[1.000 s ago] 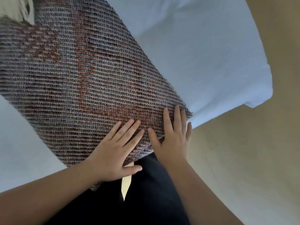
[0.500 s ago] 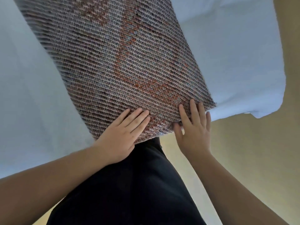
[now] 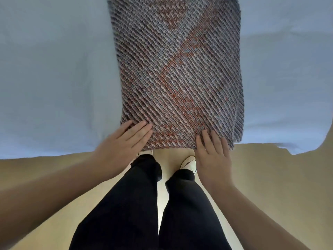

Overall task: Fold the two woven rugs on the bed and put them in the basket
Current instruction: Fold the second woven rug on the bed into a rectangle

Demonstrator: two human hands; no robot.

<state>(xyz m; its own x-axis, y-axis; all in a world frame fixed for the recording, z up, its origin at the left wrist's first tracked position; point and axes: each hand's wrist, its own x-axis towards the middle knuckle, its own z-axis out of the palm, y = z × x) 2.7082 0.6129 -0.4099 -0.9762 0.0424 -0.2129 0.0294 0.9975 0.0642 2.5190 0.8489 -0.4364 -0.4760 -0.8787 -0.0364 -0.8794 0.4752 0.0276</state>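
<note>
A woven rug [image 3: 180, 73], grey with orange-red patterning, lies on the bed [image 3: 54, 78] and reaches its near edge, with a fold or second layer showing along its right side. My left hand [image 3: 122, 145] rests flat on the rug's near left corner, fingers straight. My right hand [image 3: 212, 152] lies with straight fingers on the rug's near edge toward the right. Thumbs are hidden below the edge. Only this one rug is in view; no basket is visible.
The bed has a pale blue sheet, and its right corner [image 3: 297, 147] drops off at the right. Below the bed edge lies tan floor [image 3: 279, 186]. My legs in black trousers [image 3: 144, 213] and white shoes stand close to the bed.
The view has swung so the rug now runs straight away from me instead of diagonally. My hands have spread apart along the rug's near edge, still flat on it.
</note>
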